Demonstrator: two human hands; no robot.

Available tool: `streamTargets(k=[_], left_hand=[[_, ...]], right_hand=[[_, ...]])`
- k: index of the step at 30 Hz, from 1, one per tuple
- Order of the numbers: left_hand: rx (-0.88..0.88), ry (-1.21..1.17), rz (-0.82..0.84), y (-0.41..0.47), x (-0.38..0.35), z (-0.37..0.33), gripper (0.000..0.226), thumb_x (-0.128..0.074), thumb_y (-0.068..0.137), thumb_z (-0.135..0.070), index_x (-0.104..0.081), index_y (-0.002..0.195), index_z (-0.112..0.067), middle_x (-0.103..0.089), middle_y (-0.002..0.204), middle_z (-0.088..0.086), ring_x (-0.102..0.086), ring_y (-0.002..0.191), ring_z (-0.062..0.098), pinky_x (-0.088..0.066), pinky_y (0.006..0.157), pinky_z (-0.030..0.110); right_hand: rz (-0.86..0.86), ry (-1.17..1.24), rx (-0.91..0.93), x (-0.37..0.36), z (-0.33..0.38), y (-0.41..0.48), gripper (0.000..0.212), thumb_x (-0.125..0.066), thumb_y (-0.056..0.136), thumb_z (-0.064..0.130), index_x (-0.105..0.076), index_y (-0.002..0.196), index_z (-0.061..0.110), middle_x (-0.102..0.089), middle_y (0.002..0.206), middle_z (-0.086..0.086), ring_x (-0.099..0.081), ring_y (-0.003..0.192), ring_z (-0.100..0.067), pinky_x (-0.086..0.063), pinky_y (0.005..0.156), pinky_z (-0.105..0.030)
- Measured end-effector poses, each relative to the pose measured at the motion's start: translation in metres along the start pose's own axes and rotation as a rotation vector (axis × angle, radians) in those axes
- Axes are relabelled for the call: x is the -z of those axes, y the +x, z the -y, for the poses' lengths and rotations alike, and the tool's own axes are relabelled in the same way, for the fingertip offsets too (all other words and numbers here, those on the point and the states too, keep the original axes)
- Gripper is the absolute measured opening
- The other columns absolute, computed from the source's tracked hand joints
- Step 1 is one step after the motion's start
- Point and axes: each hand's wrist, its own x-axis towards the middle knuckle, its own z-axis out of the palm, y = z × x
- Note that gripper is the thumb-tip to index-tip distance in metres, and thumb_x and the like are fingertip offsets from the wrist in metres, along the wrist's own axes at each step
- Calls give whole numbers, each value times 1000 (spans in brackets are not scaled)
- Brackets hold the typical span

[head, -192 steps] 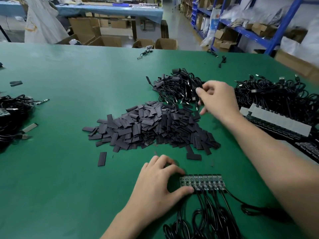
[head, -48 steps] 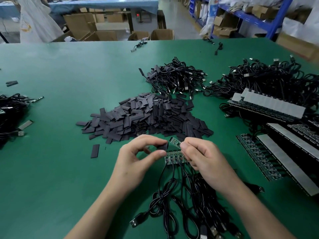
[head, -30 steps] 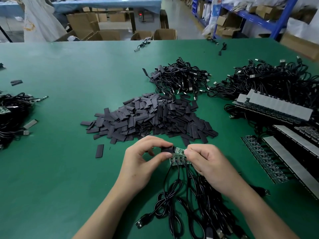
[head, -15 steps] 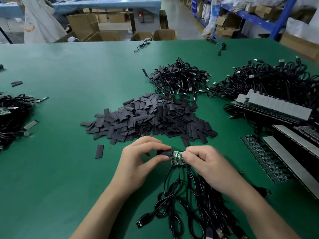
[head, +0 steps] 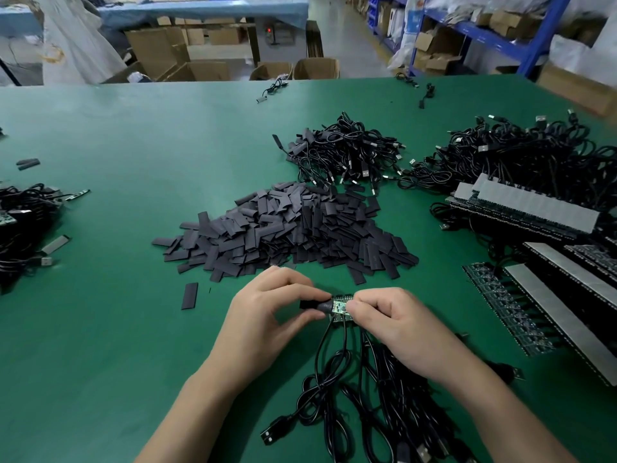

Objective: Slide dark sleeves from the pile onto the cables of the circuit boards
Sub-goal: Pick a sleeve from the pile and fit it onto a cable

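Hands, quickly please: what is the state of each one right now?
Left hand: closed, pinching a dark sleeve.
Right hand: closed, pinching a small circuit board at the sleeve's mouth.

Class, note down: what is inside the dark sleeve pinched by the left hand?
The end of a green circuit board, held by the right hand, sits in the mouth of the sleeve. How far in it reaches is hidden by the sleeve itself and the left hand.
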Motion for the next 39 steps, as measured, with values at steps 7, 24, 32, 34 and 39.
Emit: streamTargets(k=[7, 24, 32, 34, 39], left_hand=[[51, -63, 13, -2, -4, -5, 18, -79, 86, -30, -80, 103, -26, -66, 99, -18, -63, 98, 7, -48, 84, 22], [23, -42, -46, -3, -8, -4, 18, -78, 89, -32, -80, 103, -22, -67, 98, -15, -63, 93, 6, -52, 77, 27], [-129, 75, -47, -2, -10, -2, 18, -79, 91, -31, -80, 106, -20, -69, 98, -10, -64, 90, 9, -54, 78, 28], [-132, 78, -52, -2, -11, -2, 19, -79, 91, -32, -80, 106, -20, -69, 98, -10, -64, 90, 8, -54, 78, 28], [1, 4, -174, -3, -11, -3, 27, -81, 85, -32, -80, 109, -20, -72, 102, -12, -66, 93, 5, -55, 77, 26]], right_hand=[[25, 6, 19, -3, -1, 1, 48, -47, 94, 59, -35, 67, 21, -27, 61, 11, -27, 56, -9, -22, 53, -30], [-108, -92, -9, -2, -4, 0, 15, -61, 97, 40, -69, 84, 40, -63, 71, 3, -53, 59, -13, -42, 57, -32], [-77, -86, -18, -5, -4, 0, 18, -56, 98, 44, -67, 85, 43, -57, 65, 2, -46, 54, -13, -36, 55, -29], [-76, -69, -18, -5, -3, 0, 18, -58, 100, 40, -68, 85, 41, -62, 71, -1, -56, 64, -23, -45, 61, -41], [-116, -29, 11, -3, -3, 0, 17, -62, 100, 34, -70, 85, 40, -65, 71, 7, -58, 62, -12, -46, 59, -32]])
